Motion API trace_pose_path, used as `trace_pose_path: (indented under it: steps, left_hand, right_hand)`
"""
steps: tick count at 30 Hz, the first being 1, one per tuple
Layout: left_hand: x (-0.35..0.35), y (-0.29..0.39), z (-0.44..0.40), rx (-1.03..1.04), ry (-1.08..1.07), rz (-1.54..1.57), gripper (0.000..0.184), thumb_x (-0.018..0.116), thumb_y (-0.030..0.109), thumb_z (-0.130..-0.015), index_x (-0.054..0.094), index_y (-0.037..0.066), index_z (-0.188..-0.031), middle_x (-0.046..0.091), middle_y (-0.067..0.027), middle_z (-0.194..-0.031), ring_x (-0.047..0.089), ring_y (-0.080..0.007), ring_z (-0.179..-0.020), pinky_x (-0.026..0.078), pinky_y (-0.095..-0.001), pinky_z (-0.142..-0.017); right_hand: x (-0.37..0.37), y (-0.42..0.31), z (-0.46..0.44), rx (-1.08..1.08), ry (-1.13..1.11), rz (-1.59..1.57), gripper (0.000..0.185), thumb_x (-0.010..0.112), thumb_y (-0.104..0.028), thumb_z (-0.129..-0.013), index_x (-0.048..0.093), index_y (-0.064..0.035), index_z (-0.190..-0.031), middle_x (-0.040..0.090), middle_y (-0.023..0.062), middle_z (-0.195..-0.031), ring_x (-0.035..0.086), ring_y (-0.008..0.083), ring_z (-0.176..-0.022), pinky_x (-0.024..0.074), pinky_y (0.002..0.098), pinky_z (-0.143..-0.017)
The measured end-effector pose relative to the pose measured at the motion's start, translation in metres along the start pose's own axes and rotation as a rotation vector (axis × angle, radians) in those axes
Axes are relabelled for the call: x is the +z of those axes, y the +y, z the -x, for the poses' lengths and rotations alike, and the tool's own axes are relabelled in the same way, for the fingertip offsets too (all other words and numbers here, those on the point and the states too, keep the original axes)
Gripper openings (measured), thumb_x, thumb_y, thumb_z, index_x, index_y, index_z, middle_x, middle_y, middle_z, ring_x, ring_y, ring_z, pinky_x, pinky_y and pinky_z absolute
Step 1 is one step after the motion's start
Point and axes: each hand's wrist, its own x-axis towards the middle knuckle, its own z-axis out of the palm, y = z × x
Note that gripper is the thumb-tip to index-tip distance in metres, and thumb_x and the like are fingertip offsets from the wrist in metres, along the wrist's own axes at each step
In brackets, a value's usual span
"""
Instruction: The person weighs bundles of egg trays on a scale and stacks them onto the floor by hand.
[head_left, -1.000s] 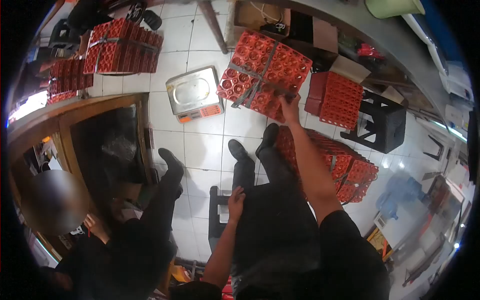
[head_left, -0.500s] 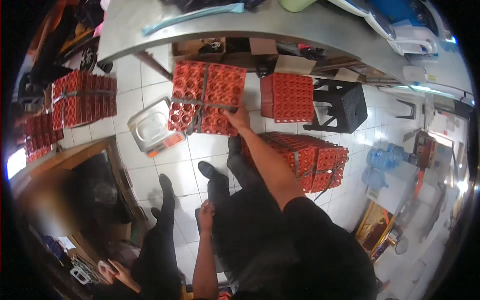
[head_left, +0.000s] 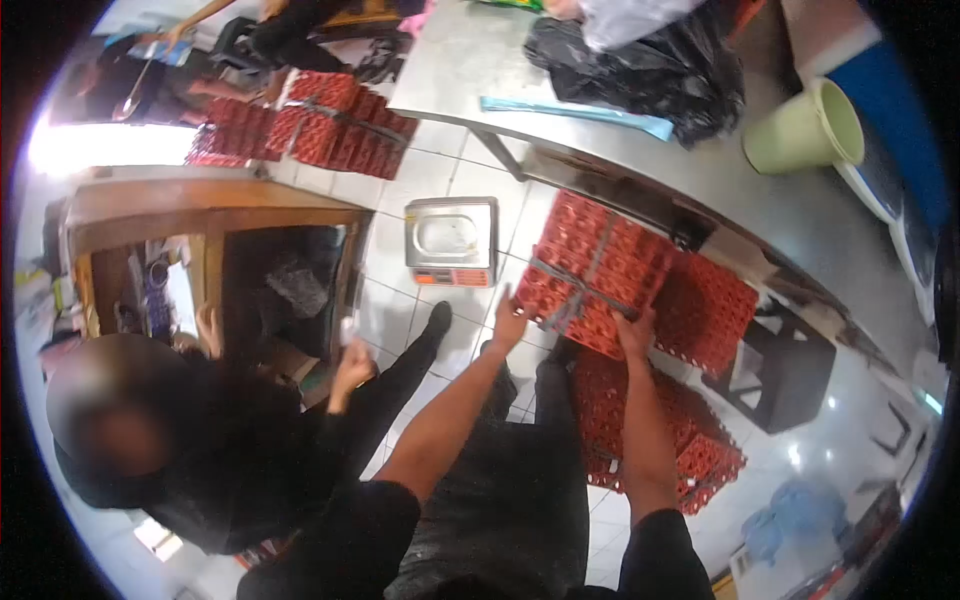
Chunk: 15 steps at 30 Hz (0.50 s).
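Both my hands grip a bundle of red egg trays (head_left: pixel 600 255), tied crosswise with a dark strap knotted near its front. My left hand (head_left: pixel 510 320) closes on the near left corner. My right hand (head_left: pixel 635 333) grips the near right edge, its fingers partly hidden by the trays. Just right of the bundle stands another stack of red egg trays (head_left: pixel 710 305). Under my right forearm lie more tied egg trays (head_left: pixel 660 410). To the left, a scale (head_left: pixel 450 242) with a steel pan and orange front sits on the tiled floor.
A steel table (head_left: pixel 455 70) holds black plastic bags (head_left: pixel 640 75) and a green bucket (head_left: pixel 805 130). A black stool (head_left: pixel 770 365) stands at right. A co-worker (head_left: pixel 230 440) is close on my left beside a wooden cabinet (head_left: pixel 215 200). Tied tray stacks (head_left: pixel 345 125) stand behind.
My left hand has come up from beside my leg to the bundle, which both hands now hold. The view has turned, and the co-worker appears closer on the left.
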Motion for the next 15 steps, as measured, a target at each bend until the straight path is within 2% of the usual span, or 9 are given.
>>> trace_pose_path:
  steps: [1,3,5,6,7,8,10,12,15]
  left_hand:
    - [0.010,-0.029,-0.025,0.260,-0.014,-0.007,0.064,0.067,0.013,-0.083,0.038,-0.006,-0.136,0.067,-0.0173,-0.101,0.066,-0.0267,-0.086,0.053,-0.0381,-0.080]
    - [0.040,-0.074,-0.046,0.355,0.091,0.187,0.045,0.062,0.007,-0.082,0.049,-0.006,-0.123,0.067,-0.0158,-0.091,0.066,-0.0218,-0.077,0.054,-0.0368,-0.073]
    - [0.025,-0.011,-0.015,-0.029,-0.132,0.095,0.036,0.062,0.006,-0.087,0.050,-0.003,-0.120,0.067,-0.0139,-0.102,0.067,-0.0247,-0.093,0.055,-0.0352,-0.081]
    - [0.021,0.005,-0.008,0.034,-0.067,-0.242,0.026,0.061,0.005,-0.086,0.054,-0.001,-0.111,0.068,-0.0143,-0.095,0.069,-0.0260,-0.086,0.056,-0.0364,-0.075]
    - [0.026,-0.043,-0.029,0.139,-0.008,-0.321,0.023,0.060,0.009,-0.086,0.055,0.000,-0.106,0.068,-0.0163,-0.091,0.070,-0.0262,-0.084,0.056,-0.0376,-0.070]
    - [0.027,-0.046,-0.023,0.160,0.021,-0.225,0.020,0.059,0.010,-0.086,0.056,0.000,-0.103,0.067,-0.0196,-0.088,0.067,-0.0338,-0.085,0.052,-0.0428,-0.072]
    - [0.024,-0.047,-0.029,0.182,-0.009,-0.124,0.017,0.057,0.012,-0.086,0.056,0.000,-0.099,0.065,-0.0228,-0.086,0.064,-0.0415,-0.087,0.049,-0.0480,-0.075]
    - [0.015,-0.054,-0.031,0.108,-0.010,-0.200,0.018,0.057,0.012,-0.085,0.058,0.000,-0.099,0.066,-0.0229,-0.087,0.064,-0.0420,-0.088,0.049,-0.0470,-0.075]
    - [0.005,-0.058,-0.045,0.141,-0.005,-0.374,0.017,0.055,0.010,-0.085,0.060,0.000,-0.097,0.067,-0.0222,-0.087,0.065,-0.0410,-0.087,0.050,-0.0458,-0.074]
  right_hand:
    - [0.005,0.012,-0.009,0.017,-0.013,0.019,0.090,0.076,-0.045,-0.071,0.038,0.0068,-0.135,0.050,0.0260,-0.131,0.051,0.0375,-0.121,0.0403,0.0441,-0.101]
    - [0.013,0.041,-0.013,0.060,-0.005,0.117,0.091,0.076,-0.045,-0.072,0.037,0.0066,-0.136,0.047,0.0268,-0.134,0.048,0.0378,-0.124,0.0395,0.0435,-0.102]
    - [0.000,0.053,-0.013,0.134,0.029,0.246,0.091,0.076,-0.045,-0.073,0.036,0.0065,-0.137,0.044,0.0275,-0.137,0.045,0.0382,-0.128,0.0387,0.0428,-0.103]
    - [-0.002,0.048,-0.011,0.177,-0.075,0.128,0.091,0.076,-0.045,-0.073,0.035,0.0064,-0.137,0.045,0.0270,-0.135,0.046,0.0377,-0.127,0.0382,0.0435,-0.103]
    - [-0.008,0.046,-0.006,0.225,-0.173,0.003,0.091,0.076,-0.044,-0.073,0.035,0.0063,-0.137,0.046,0.0264,-0.133,0.046,0.0371,-0.126,0.0377,0.0442,-0.103]
    - [0.037,0.130,-0.023,0.097,0.120,0.064,0.085,0.077,-0.038,-0.074,0.036,0.0029,-0.136,0.050,0.0218,-0.127,0.049,0.0343,-0.119,0.0367,0.0481,-0.101]
    - [0.029,0.114,-0.020,0.000,-0.021,0.006,0.075,0.077,-0.030,-0.073,0.043,0.0006,-0.132,0.052,0.0188,-0.124,0.049,0.0332,-0.115,0.0364,0.0496,-0.099]
    - [0.019,0.077,0.001,-0.092,0.011,-0.054,0.065,0.076,-0.022,-0.071,0.051,-0.0013,-0.126,0.053,0.0168,-0.124,0.051,0.0321,-0.113,0.0379,0.0482,-0.097]
    - [0.050,0.106,-0.004,0.242,0.060,-0.015,0.063,0.075,-0.019,-0.070,0.051,-0.0009,-0.125,0.052,0.0183,-0.126,0.053,0.0330,-0.112,0.0397,0.0435,-0.098]
